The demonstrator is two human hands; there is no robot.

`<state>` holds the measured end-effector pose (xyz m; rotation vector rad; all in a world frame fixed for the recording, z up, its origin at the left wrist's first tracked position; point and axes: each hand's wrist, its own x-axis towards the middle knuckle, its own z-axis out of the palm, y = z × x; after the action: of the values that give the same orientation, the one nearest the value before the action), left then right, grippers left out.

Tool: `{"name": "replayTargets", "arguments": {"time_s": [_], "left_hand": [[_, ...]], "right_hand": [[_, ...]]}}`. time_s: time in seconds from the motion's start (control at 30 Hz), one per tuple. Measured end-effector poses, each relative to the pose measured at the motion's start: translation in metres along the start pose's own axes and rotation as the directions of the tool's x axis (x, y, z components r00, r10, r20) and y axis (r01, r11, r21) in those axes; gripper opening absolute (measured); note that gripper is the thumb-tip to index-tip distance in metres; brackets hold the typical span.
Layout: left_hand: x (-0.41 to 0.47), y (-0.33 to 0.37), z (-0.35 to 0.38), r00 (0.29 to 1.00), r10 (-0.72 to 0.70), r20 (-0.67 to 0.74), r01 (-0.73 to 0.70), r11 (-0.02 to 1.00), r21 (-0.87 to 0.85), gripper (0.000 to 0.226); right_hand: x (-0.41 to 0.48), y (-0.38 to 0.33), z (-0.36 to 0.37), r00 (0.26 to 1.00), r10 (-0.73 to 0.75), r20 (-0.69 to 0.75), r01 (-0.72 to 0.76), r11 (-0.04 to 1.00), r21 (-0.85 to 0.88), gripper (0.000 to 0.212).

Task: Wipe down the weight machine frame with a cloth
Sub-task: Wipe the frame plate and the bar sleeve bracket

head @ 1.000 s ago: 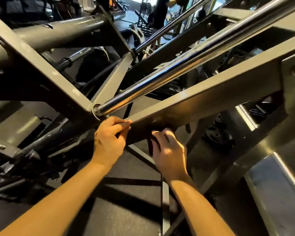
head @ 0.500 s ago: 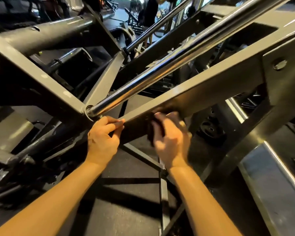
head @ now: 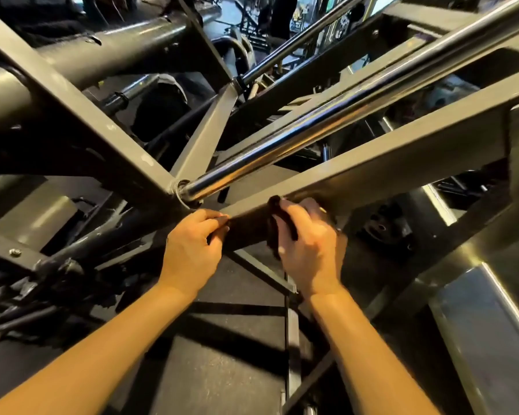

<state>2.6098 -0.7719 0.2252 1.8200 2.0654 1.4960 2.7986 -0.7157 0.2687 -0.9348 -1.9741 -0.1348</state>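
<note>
A grey square beam of the weight machine frame (head: pixel 396 154) slopes up from centre to right. My right hand (head: pixel 307 245) presses a dark cloth (head: pixel 274 211) against the beam's near side face; only a dark fold shows between and above the fingers. My left hand (head: pixel 192 244) grips the lower end of the same beam, close to the joint, fingers curled around its edge. A chrome guide rod (head: pixel 312 127) runs parallel just above the beam and ends in the joint beside my left hand.
Another grey beam (head: pixel 81 109) crosses from upper left down to the joint. A thick round tube (head: pixel 117 49) lies behind it. Thin struts (head: pixel 291 339) and black rubber floor (head: pixel 222 369) lie below my arms. A steel plate (head: pixel 486 324) stands at lower right. Weight plates (head: pixel 381 227) sit beyond the beam.
My right hand with the cloth has slid up the beam's side face and a little to the right. My left hand has kept its grip near the joint.
</note>
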Motion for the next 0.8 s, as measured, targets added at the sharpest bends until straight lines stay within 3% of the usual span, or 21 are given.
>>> {"name": "replayTargets", "arguments": {"time_s": [0.07,0.13,0.23,0.3,0.33,0.4,0.5,0.53,0.57,0.63,0.7,0.73,0.8], "left_hand": [[-0.004,0.003,0.002,1.0,-0.027,-0.004,0.027,1.0,0.007,0.026],[-0.004,0.002,0.003,0.999,-0.032,-0.003,0.032,0.999,0.013,0.026],[-0.002,-0.003,0.004,0.999,-0.035,0.012,0.035,0.999,0.007,0.026],[-0.001,-0.005,0.003,0.998,-0.054,0.022,0.054,0.998,-0.012,0.026],[-0.001,-0.005,0.002,0.998,-0.06,0.029,0.06,0.998,-0.014,0.027],[-0.005,-0.001,0.002,0.998,-0.056,0.034,0.056,0.998,0.006,0.029],[-0.011,0.003,0.004,0.997,-0.077,0.022,0.077,0.997,0.03,0.033],[-0.012,0.004,0.006,0.996,-0.091,0.015,0.091,0.995,0.033,0.034],[-0.013,0.006,0.008,0.994,-0.107,0.005,0.107,0.994,0.035,0.035],[-0.015,0.011,0.011,0.99,-0.139,-0.026,0.14,0.989,0.041,0.036],[-0.018,0.015,0.014,0.987,-0.155,-0.038,0.157,0.986,0.047,0.038],[-0.019,0.015,0.015,0.985,-0.169,-0.031,0.17,0.984,0.047,0.04],[-0.021,0.015,0.016,0.982,-0.191,-0.008,0.191,0.98,0.046,0.045]], "right_hand": [[0.014,0.016,-0.028,0.981,0.076,-0.178,-0.076,0.997,0.007,0.022],[0.014,0.017,-0.026,0.973,0.097,-0.208,-0.096,0.995,0.015,0.022],[-0.013,-0.004,0.022,0.988,0.083,0.134,-0.085,0.996,0.014,0.024],[-0.029,-0.011,0.04,0.92,0.153,0.361,-0.207,0.972,0.115,0.024],[-0.03,-0.009,0.039,0.898,0.183,0.4,-0.263,0.952,0.155,0.024],[-0.02,0.0,0.014,0.929,0.233,0.289,-0.278,0.953,0.125,0.023],[0.001,0.018,-0.016,0.992,0.124,-0.019,-0.123,0.991,0.047,0.023],[0.003,0.019,-0.017,0.991,0.123,-0.043,-0.12,0.99,0.069,0.023],[0.0,0.017,-0.011,0.99,0.141,-0.002,-0.14,0.987,0.081,0.021],[-0.014,0.005,0.014,0.959,0.174,0.223,-0.186,0.982,0.03,0.017],[-0.026,-0.002,0.025,0.922,0.131,0.364,-0.158,0.987,0.043,0.017],[-0.023,0.0,0.02,0.915,0.135,0.379,-0.177,0.981,0.077,0.019],[-0.008,0.018,0.002,0.977,0.102,0.189,-0.121,0.988,0.095,0.021]]}}
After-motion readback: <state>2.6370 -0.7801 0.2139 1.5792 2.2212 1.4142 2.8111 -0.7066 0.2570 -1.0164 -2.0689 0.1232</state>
